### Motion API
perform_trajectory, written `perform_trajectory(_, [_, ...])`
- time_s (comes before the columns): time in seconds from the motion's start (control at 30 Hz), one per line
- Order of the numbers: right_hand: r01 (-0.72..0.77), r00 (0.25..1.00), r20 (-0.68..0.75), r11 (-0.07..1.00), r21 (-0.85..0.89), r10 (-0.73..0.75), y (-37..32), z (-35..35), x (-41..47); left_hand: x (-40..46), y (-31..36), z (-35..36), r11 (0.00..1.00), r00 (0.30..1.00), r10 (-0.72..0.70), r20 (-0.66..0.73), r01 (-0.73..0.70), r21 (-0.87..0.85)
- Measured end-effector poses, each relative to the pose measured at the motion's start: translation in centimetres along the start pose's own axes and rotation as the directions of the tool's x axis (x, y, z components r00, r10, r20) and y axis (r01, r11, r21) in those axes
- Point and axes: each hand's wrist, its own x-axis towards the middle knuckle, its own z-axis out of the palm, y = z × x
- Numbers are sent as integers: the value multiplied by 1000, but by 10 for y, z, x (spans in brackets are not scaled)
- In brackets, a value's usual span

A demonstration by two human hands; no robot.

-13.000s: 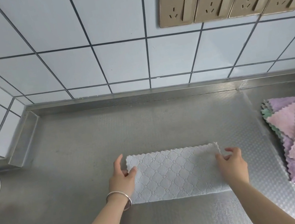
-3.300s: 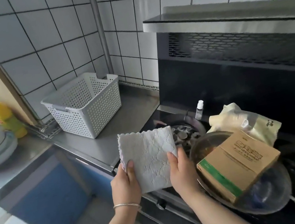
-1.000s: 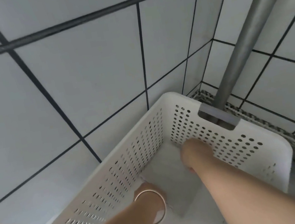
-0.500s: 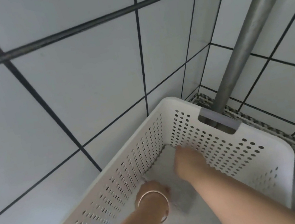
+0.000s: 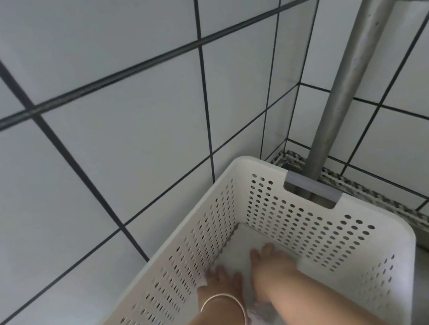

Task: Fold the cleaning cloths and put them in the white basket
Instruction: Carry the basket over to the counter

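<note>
Pressing flat, the left hand [image 5: 222,278] and right hand [image 5: 265,260], fingers extended, rest side by side on a folded white cloth [image 5: 238,247] on the floor of the white basket [image 5: 366,247], metal pole [image 5: 355,57] at 1 o'clock.

Both hands, left [image 5: 222,279] and right [image 5: 265,260], lay flat on the cloth [image 5: 238,252] at the basket's [image 5: 336,241] bottom, fingers toward its far corner.

Folded white cloth [image 5: 239,255] flat in basket [image 5: 346,250]

White perforated basket [image 5: 320,232], white cloth [image 5: 239,246]
</note>
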Motion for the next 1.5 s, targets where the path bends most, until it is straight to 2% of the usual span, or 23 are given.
perform_trajectory(0.1, [161, 987, 20, 987, -18, -161, 14, -45, -23, -27, 5, -32, 999, 996, 44, -74, -43, 4])
perform_trajectory(0.2, [315, 949, -26, 949, 10, -315, 39, -89, -68, -71, 1, -79, 995, 970, 97, -222, -103, -17])
perform_trajectory(0.27, [391, 910, -195, 913, 113, -366, 61, -106, -104, -108, -13, -101, 985, 911, 112, -397, -156, -78])
perform_trajectory(0.3, [438, 863, -346, 887, 148, -369, 72, -110, -120, -128, -22, -106, 968, 875, 102, -473, -197, -156])
perform_trajectory(0.37, [488, 690, -662, 864, 126, -293, 92, -112, -134, -163, -41, -108, 862, 808, 14, -589, -308, -403])
perform_trajectory(0.4, [482, 576, -788, 869, 111, -218, 101, -109, -136, -182, -49, -106, 776, 761, -53, -646, -376, -506])
perform_trajectory(0.43, [477, 470, -872, 871, 120, -138, 110, -106, -134, -197, -58, -102, 712, 675, -156, -721, -429, -556])
perform_trajectory(0.47, [468, 409, -910, 871, 147, -66, 119, -101, -132, -210, -65, -94, 715, 554, -271, -787, -432, -550])
perform_trajectory(0.53, [433, 424, -905, 874, 222, 19, 134, -87, -123, -225, -75, -71, 800, 318, -452, -834, -270, -536])
perform_trajectory(0.57, [404, 475, -879, 877, 261, 43, 141, -81, -115, -229, -79, -59, 806, 263, -512, -818, -182, -563])
perform_trajectory(0.6, [379, 536, -843, 877, 296, 53, 145, -75, -110, -230, -82, -44, 791, 282, -557, -781, -106, -603])
perform_trajectory(0.7, [347, 713, -699, 836, 425, 59, 146, -54, -100, -231, -91, 3, 764, 543, -599, -588, 169, -623])
perform_trajectory(0.73, [328, 766, -640, 820, 468, 59, 146, -49, -99, -229, -93, 17, 760, 604, -601, -523, 229, -609])
perform_trajectory(0.8, [307, 815, -577, 809, 502, 49, 144, -43, -98, -227, -95, 42, 739, 660, -608, -442, 265, -620])
perform_trajectory(0.9, [278, 840, -537, 791, 545, 74, 145, -43, -108, -229, -92, 63, 703, 751, -558, -354, 201, -682])
perform_trajectory(0.97, [265, 867, -492, 761, 593, 82, 148, -42, -119, -231, -86, 68, 610, 775, -537, -332, 84, -788])
perform_trajectory(1.1, [147, 917, -377, 765, 627, 132, 157, -30, -139, -226, -76, 77, 361, 739, -606, -294, -74, -930])
perform_trajectory(1.13, [111, 922, -350, 756, 645, 164, 161, -24, -145, -225, -74, 76, 254, 746, -616, -254, -118, -960])
perform_trajectory(1.23, [48, 933, -292, 732, 680, 210, 165, -8, -165, -229, -67, 71, -188, 796, -589, -140, -304, -934])
perform_trajectory(1.27, [39, 937, -277, 723, 690, 214, 167, -1, -173, -234, -63, 68, -271, 811, -570, -135, -341, -900])
perform_trajectory(1.3, [44, 940, -270, 707, 705, 211, 168, 4, -179, -237, -62, 67, -298, 820, -554, -144, -357, -885])
perform_trajectory(1.4, [97, 925, -305, 633, 768, 229, 176, 16, -202, -245, -70, 61, -265, 834, -504, -227, -399, -878])
perform_trajectory(1.5, [219, 883, -383, 484, 847, 271, 187, 27, -237, -263, -72, 50, -243, 829, -470, -304, -453, -858])
